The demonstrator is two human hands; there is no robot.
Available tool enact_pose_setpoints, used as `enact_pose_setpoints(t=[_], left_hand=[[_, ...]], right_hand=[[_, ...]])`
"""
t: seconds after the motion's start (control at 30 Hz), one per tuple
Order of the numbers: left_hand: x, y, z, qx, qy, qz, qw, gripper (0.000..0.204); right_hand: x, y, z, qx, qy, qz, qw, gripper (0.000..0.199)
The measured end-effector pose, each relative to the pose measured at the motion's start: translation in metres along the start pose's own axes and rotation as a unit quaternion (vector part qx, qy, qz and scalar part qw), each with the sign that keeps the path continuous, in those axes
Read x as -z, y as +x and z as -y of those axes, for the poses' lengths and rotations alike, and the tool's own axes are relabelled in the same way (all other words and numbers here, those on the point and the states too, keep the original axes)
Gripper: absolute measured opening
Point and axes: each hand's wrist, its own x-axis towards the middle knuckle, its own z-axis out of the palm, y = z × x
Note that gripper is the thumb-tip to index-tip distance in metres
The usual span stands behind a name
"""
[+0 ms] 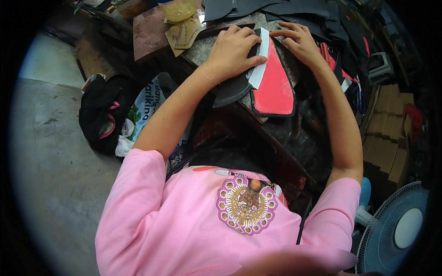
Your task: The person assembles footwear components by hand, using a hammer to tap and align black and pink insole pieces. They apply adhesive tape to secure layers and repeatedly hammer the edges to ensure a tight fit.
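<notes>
Before me lies a flat panel with a coral-pink face and black edging (276, 89), tapering toward its far end. A white strip (258, 73) runs along its left side, next to a curved black panel (230, 89). My left hand (235, 53) bends over the black panel, its thumb pressed on the white strip and its fingertips at the strip's left edge. My right hand (299, 42) is at the pink panel's far tip, fingers stretched and apart, the index fingertip touching near the strip's end. The undersides of the panels are hidden.
Beneath the panels is a speckled stone slab (202, 49). Tan pattern pieces (186, 34) and a yellowish tub (177, 10) stand at its far left. Black cut pieces (285, 8) lie beyond. Right are stacked brown boxes (386, 129) and a fan (407, 227); left, a black bag (99, 117).
</notes>
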Motion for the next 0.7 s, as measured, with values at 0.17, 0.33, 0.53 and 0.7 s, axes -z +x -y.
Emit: enact_pose_setpoints(t=[0.17, 0.33, 0.53, 0.7], left_hand=[[-0.004, 0.0, 0.003, -0.015, 0.012, -0.018, 1.0, 0.048], [-0.002, 0.001, 0.002, -0.009, 0.038, -0.007, 0.999, 0.05], [0.005, 0.002, -0.003, 0.006, -0.019, 0.033, 0.999, 0.045], [0.007, 0.003, -0.003, 0.007, -0.013, 0.044, 0.999, 0.045]], right_hand=[[0.018, -0.033, 0.015, 0.053, -0.023, 0.006, 0.998, 0.029], [0.045, -0.076, 0.04, 0.071, -0.103, 0.013, 0.992, 0.031], [0.073, -0.119, 0.07, 0.08, -0.144, 0.008, 0.986, 0.031], [0.069, -0.104, 0.064, 0.039, -0.015, -0.008, 0.999, 0.035]])
